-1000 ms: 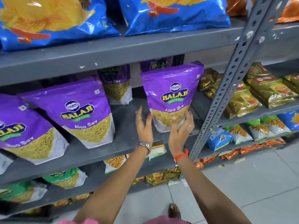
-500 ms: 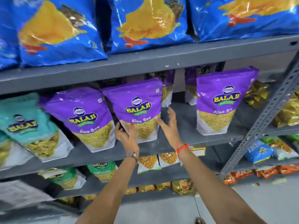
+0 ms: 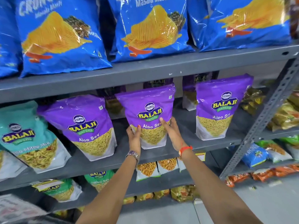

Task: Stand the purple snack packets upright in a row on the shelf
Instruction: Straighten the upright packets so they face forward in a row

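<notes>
Three purple Balaji Aloo Sev packets stand along the front of the grey middle shelf (image 3: 161,156). The middle purple packet (image 3: 149,109) stands upright; my left hand (image 3: 134,137) grips its lower left edge and my right hand (image 3: 171,134) its lower right edge. The left purple packet (image 3: 84,125) leans to the left. The right purple packet (image 3: 220,105) stands upright, apart from my hands. More purple packets (image 3: 197,80) stand in shadow behind the front row, partly hidden.
A teal Balaji mix packet (image 3: 24,136) leans at the far left of the same shelf. Blue chip bags (image 3: 150,28) fill the shelf above. A perforated grey upright (image 3: 265,110) bounds the right side, with gold packets (image 3: 284,115) beyond. Smaller packets sit on lower shelves.
My hands left the right purple packet, moved left and took hold of the middle packet at both lower edges. The view has swung left and upward.
</notes>
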`<control>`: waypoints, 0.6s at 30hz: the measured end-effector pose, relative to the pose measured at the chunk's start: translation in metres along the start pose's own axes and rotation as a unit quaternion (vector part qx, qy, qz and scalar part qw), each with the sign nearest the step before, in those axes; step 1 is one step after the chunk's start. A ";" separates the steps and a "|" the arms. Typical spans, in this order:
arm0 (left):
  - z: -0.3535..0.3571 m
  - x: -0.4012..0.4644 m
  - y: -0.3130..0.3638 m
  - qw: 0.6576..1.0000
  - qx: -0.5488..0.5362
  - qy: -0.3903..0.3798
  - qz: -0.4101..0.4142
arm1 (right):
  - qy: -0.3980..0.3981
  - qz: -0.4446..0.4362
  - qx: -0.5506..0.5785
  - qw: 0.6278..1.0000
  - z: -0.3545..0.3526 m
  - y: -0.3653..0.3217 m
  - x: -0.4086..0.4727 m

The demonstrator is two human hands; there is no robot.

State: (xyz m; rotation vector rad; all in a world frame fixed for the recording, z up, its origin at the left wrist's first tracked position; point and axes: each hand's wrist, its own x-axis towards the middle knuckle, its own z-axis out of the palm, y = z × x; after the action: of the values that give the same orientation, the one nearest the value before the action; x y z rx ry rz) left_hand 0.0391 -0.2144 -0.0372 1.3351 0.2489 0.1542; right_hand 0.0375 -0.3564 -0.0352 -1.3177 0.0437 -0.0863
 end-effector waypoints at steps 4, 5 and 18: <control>0.011 -0.009 -0.006 0.999 -0.004 -0.031 -0.016 | 0.018 0.012 0.015 1.000 -0.013 -0.003 0.000; 0.012 -0.011 -0.008 0.999 -0.004 -0.033 -0.015 | 0.020 0.016 0.009 1.000 -0.015 -0.002 0.000; -0.004 -0.023 -0.010 0.998 0.044 0.023 0.033 | 0.222 -0.014 -0.058 0.973 0.003 0.019 -0.022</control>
State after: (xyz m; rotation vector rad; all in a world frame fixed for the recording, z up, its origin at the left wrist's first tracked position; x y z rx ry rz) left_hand 0.0161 -0.2188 -0.0456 1.4285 0.2533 0.2309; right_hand 0.0170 -0.3469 -0.0534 -1.3940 0.4153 -0.4063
